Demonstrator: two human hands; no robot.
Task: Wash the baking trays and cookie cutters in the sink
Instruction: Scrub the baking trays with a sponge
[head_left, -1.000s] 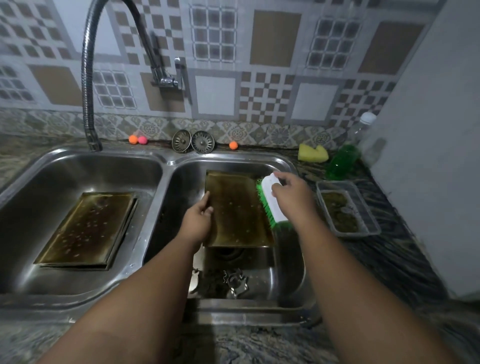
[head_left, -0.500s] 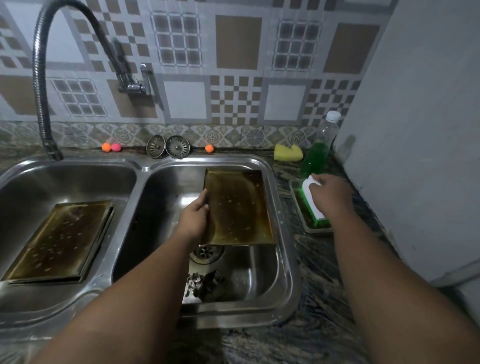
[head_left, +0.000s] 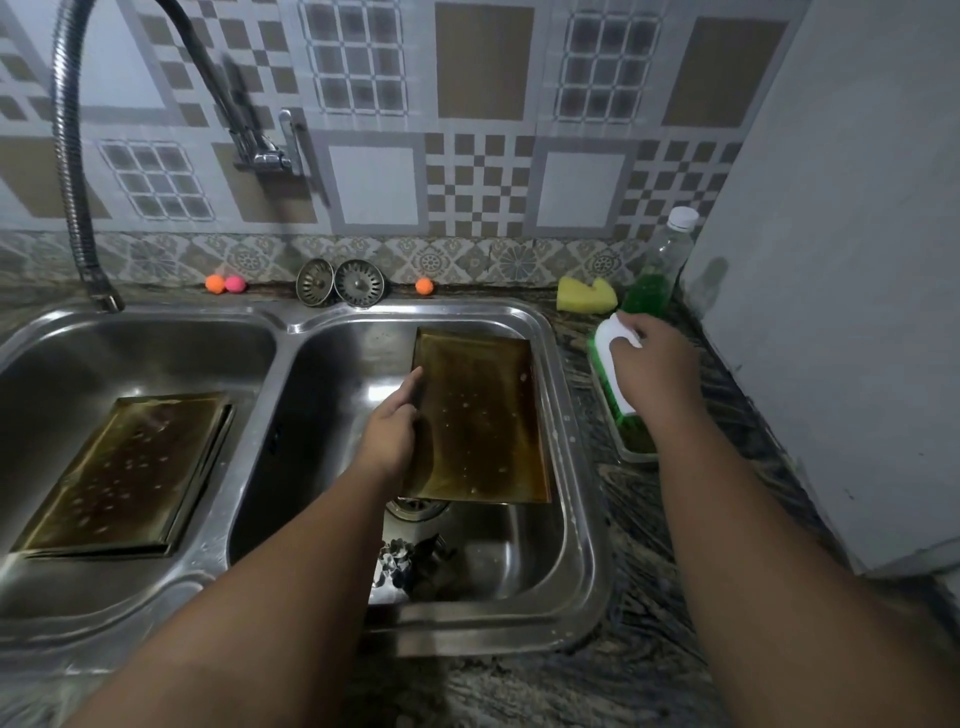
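one baking tray lies flat in l basin. l hand grips the left edge of a 2nd tray, tilted in r basin w/ cookie cutters nearer the front. r hand, fingers curled round a white brush, holds it over a dish on the counter.

- Honestly nothing readable here: no words, brands or numbers.
- White brush gripped in the right hand: plain handle, no print I can make out.
- Bottle just beyond that hand: too blurry to tell any label.
- Baking tray held by the left hand: no legible stamp.
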